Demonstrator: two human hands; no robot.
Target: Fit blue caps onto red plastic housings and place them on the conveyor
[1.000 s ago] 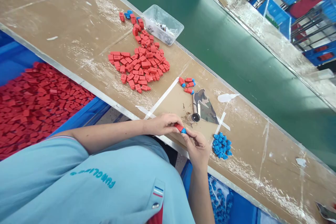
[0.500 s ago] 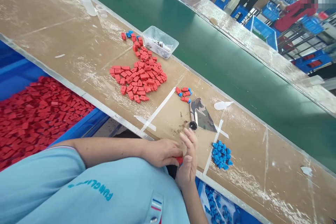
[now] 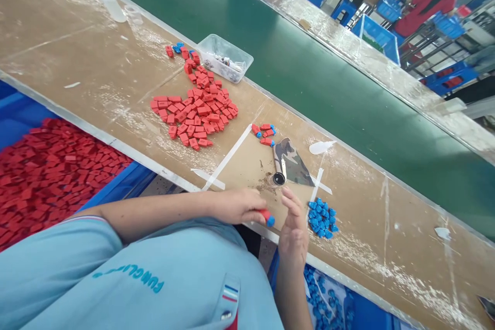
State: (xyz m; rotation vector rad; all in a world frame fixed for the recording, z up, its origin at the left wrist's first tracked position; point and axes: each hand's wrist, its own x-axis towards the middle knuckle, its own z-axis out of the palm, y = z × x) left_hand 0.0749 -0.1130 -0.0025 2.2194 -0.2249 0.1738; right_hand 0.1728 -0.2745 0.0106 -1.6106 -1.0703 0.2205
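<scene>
My left hand (image 3: 240,206) pinches a small red piece with a blue cap (image 3: 267,217) at the bench's near edge. My right hand (image 3: 293,231) hovers just right of it, fingers spread, holding nothing. A small heap of blue caps (image 3: 322,217) lies right of that hand. A pile of red pieces (image 3: 195,111) lies further up the bench. Three capped red pieces (image 3: 263,134) sit between the pile and a camouflage-patterned tool with a black round end (image 3: 279,178).
A clear plastic tray (image 3: 225,58) of small metal parts stands beside the green conveyor belt (image 3: 309,62). A blue bin of red pieces (image 3: 50,170) sits at lower left, a bin of blue caps (image 3: 328,301) below the bench. Another person in red is at the far right.
My right hand has let go of the capped piece and opened beside it. My left hand still holds the piece, blue cap now showing. The view shifted slightly.
</scene>
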